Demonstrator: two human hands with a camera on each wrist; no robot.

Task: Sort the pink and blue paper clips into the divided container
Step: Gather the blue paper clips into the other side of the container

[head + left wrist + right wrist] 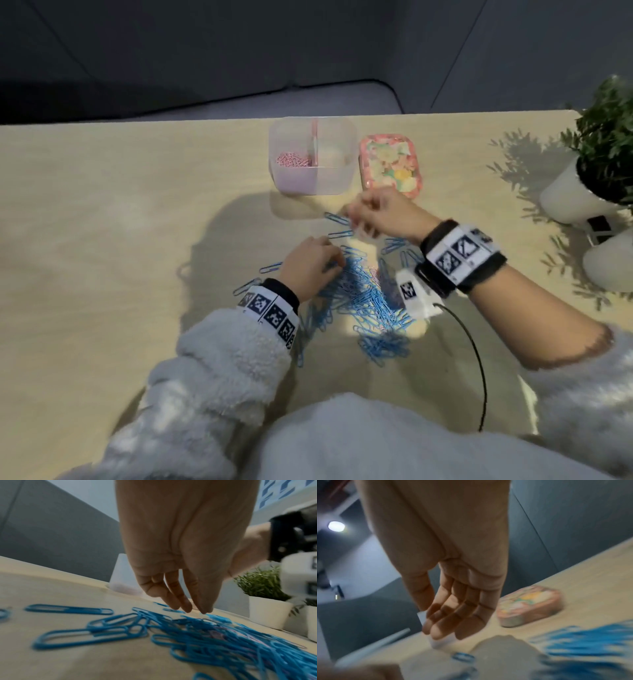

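A heap of blue paper clips (359,294) lies spread on the table in front of me, with a few pink clips (216,634) buried in it. At the back stands the clear divided container (339,181); pink clips (293,160) fill its left compartment. My left hand (337,263) reaches down onto the heap's left edge, and its straight fingers (180,604) touch the clips. My right hand (356,219) hovers, blurred, between the heap and the container. Its fingers (440,627) hang loose and nothing shows between them.
A flowered pink lid (390,164) lies right of the container. Two white pots (575,195) with green plants stand at the table's right edge. Single blue clips (270,266) lie scattered left of the heap. A black cable (479,359) runs from my right wrist.
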